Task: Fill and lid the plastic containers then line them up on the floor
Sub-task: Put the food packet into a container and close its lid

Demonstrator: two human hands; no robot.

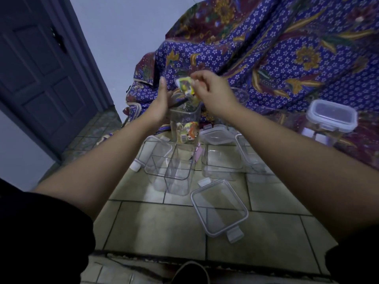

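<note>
Nearest on the tiled floor (155,224) lies a loose lid (219,208); beyond it stand empty clear containers (174,167); farther on, directly below the fingers of both hands, a tall container (184,126) holds a few colourful sachets (187,130); the left hand (161,101) is flat and spread beside its rim, holding nothing; the right hand (211,89) pinches a yellow sachet (185,86) above the opening; right of the fingers, a lidded container (332,117) rests on patterned cloth (276,48).

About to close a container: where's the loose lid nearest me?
In the head view, the loose lid lies flat on the floor tiles, low and right of centre, just in front of the empty containers.
</note>
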